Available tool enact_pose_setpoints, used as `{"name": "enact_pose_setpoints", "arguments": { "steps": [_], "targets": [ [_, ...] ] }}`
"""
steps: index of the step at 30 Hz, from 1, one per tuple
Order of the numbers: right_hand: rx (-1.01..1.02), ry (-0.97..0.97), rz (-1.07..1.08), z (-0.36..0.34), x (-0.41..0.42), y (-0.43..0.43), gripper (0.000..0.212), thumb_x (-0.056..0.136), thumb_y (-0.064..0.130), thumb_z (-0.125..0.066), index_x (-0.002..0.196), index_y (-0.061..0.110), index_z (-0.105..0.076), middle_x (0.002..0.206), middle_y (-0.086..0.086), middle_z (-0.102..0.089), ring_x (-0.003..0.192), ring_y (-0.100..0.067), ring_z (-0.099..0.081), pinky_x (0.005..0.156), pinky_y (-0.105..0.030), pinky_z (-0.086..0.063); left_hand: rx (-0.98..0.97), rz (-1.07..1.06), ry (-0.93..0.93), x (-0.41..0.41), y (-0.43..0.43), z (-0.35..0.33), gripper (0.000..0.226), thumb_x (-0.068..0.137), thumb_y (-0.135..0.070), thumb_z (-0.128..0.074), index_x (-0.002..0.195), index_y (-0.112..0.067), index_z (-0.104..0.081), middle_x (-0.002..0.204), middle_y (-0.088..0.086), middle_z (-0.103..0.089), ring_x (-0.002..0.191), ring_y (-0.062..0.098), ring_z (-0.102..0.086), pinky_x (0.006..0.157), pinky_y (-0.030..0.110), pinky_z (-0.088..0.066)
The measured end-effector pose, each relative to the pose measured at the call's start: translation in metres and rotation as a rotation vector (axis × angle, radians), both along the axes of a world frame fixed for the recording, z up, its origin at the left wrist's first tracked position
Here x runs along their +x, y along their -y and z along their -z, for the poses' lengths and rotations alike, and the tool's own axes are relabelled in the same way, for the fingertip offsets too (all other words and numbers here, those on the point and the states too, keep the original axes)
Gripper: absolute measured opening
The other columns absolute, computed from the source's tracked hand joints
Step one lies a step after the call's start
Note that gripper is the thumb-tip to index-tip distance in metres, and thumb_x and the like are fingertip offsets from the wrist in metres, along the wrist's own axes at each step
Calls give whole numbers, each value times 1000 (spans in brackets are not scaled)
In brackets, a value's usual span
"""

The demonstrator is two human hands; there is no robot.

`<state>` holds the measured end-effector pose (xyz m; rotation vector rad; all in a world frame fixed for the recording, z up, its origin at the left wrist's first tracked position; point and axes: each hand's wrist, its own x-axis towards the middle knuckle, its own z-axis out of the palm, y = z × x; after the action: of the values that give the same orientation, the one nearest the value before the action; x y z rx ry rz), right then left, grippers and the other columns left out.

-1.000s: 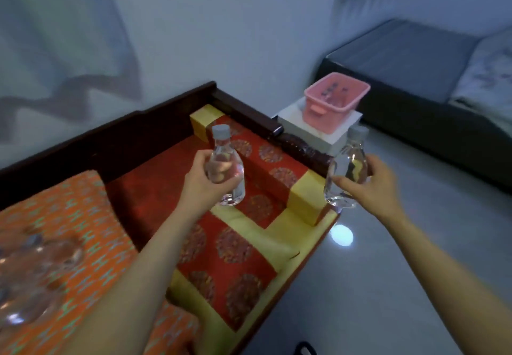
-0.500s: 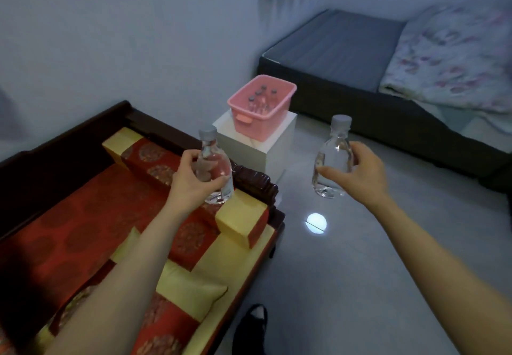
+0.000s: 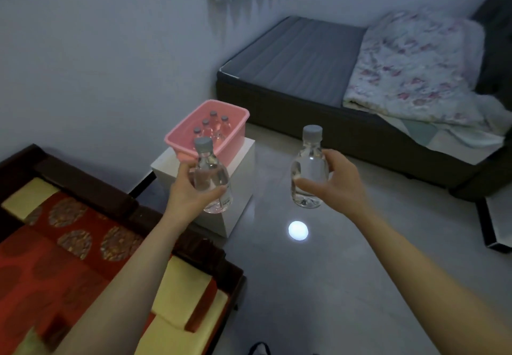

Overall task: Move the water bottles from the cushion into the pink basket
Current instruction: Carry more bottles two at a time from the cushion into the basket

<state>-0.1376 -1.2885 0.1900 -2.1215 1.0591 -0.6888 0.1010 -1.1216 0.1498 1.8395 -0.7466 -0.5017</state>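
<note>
- Cushion point(image 3: 69, 243): now low at left; the view has swung away from it.
- Pink basket point(image 3: 235, 135): on the white stand point(image 3: 243, 160), closer than a second ago, with four bottles inside.
- Left bottle point(image 3: 212, 185), right bottle point(image 3: 310, 171): upright, short of the basket.
- Left hand point(image 3: 188, 196), right hand point(image 3: 340, 185): each wraps its bottle; lowering in likely comes next.

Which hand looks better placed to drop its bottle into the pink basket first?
Left, probably. The left hand grips the left bottle upright just before the pink basket, overlapping its near rim in view; the right hand grips the right bottle off to the side, over floor.
</note>
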Motion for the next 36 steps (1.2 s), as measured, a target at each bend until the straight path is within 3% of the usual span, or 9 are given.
{"name": "enact_pose_setpoints", "arguments": {
  "steps": [3,6,9,15,19,26,32,36],
  "targets": [
    [46,20,0,0,4,47,60,64,37,-84,115,22,-55,103,3,-60,90,-13,-57,76,-29,-50,11,26,-7,2,47,-6,63,66,-16,-84,116,-23,-47,118,5,-60,108,21,-57,89,35,-48],
    [143,69,-33,-1,11,98,56,62,34,-85,109,26,-57,100,6,-61,91,-14,-59,78,-32,-51,2,-1,-7,11,94,-8,62,64,-17,-85,112,-28,-48,115,4,-62,107,22,-59,94,44,-50],
    [226,107,-117,2,24,155,48,62,29,-86,101,32,-57,96,9,-62,90,-13,-60,78,-31,-52,-17,-59,-7,15,138,-8,60,67,-14,-83,112,-27,-47,116,3,-59,108,21,-57,91,38,-49],
    [245,73,-315,1,71,258,60,60,29,-87,112,23,-57,104,3,-63,95,-15,-61,82,-31,-53,-19,-225,-39,25,207,2,60,67,-17,-83,115,-23,-47,115,2,-59,106,22,-58,84,33,-49],
    [241,45,-384,10,98,295,60,59,29,-87,110,28,-56,105,5,-61,95,-13,-60,82,-32,-53,-16,-307,-52,27,220,7,60,54,-36,-84,102,-39,-48,111,-4,-63,100,18,-63,85,39,-53],
    [300,-5,-585,26,201,330,57,58,25,-89,105,33,-58,103,11,-63,89,-4,-62,69,-17,-45,30,-529,-60,78,230,21,61,57,-20,-87,100,-35,-46,99,-21,-61,97,16,-64,85,37,-51],
    [293,-71,-670,49,296,348,56,49,40,-84,101,37,-61,97,14,-68,87,-6,-66,80,-38,-57,58,-564,-72,157,248,46,70,62,-11,-85,115,-29,-42,99,-21,-58,97,15,-60,85,32,-48],
    [292,-94,-691,58,361,359,50,57,27,-87,99,34,-61,94,11,-69,84,-8,-67,78,-36,-57,84,-570,-101,216,266,65,68,59,-14,-85,113,-33,-47,104,-16,-61,97,10,-62,80,27,-48]
  ]
}}
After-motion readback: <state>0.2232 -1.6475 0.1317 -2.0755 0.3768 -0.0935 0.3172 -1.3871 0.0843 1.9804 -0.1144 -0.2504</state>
